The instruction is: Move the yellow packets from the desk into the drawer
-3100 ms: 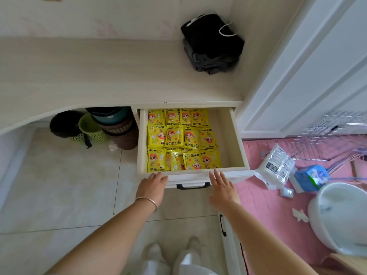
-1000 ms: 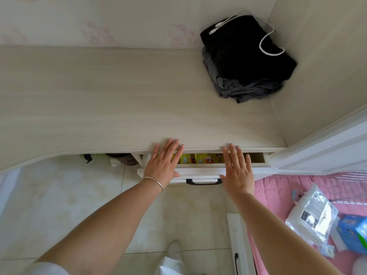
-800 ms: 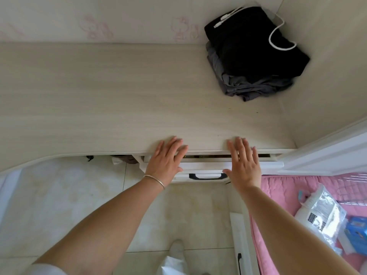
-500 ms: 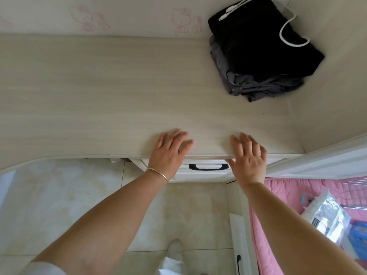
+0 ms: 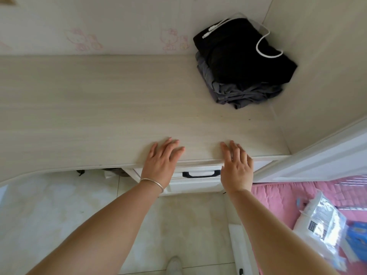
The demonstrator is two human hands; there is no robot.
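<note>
The white drawer (image 5: 195, 182) with a black handle (image 5: 201, 173) sits pushed in under the pale wooden desk (image 5: 99, 116). No yellow packets are visible; the drawer's inside is hidden. My left hand (image 5: 160, 162), a silver bangle on its wrist, lies flat over the desk's front edge left of the handle, fingers apart, holding nothing. My right hand (image 5: 237, 167) lies flat to the right of the handle, fingers spread, also holding nothing.
A folded pile of black and grey clothes (image 5: 242, 64) with a white cable (image 5: 264, 46) lies at the desk's back right corner. A pink mat (image 5: 278, 197) with a clear plastic bag (image 5: 321, 221) and a blue box (image 5: 359, 235) is at the right. Pale floor tiles lie below.
The drawer full of yellow packets has been pushed shut by both hands. The hands now rest over the desk's front edge, and the view has shifted upward over the desk.
</note>
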